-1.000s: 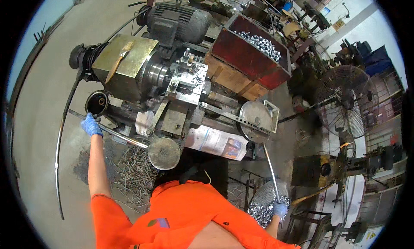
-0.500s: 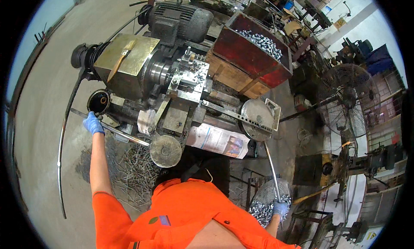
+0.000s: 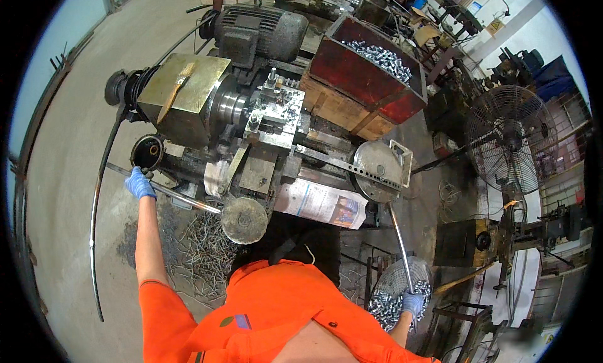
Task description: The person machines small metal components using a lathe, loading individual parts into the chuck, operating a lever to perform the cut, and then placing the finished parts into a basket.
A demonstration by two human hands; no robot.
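Hard to make out much at the edges, the fisheye bends everything and the person's orange shirt (image 3: 276,319) blocks the lower middle. The left hand (image 3: 139,184), in a blue glove, has its grip wrapped around the long shiny steel bar (image 3: 166,192) that runs slantwise along the front of the grimy grey lathe-type machine (image 3: 251,130), out at the machine's left end beside a round dark oil cup (image 3: 147,153). The right hand (image 3: 412,302), also blue-gloved, is low at the right; its grip is closed on the lower end of a thin upright steel lever (image 3: 399,243), just over a round wire-mesh basket of small silvery metal parts (image 3: 392,297). Fingers there are too small to see properly.

A sheet of newspaper (image 3: 320,205) hangs on the machine front. Metal swarf (image 3: 195,250) litters the grey concrete floor (image 3: 56,174). Behind the machine sits a red wooden crate of silvery parts (image 3: 367,74), and a big round cage fan (image 3: 509,140) stands to the right in a cluttered workshop.
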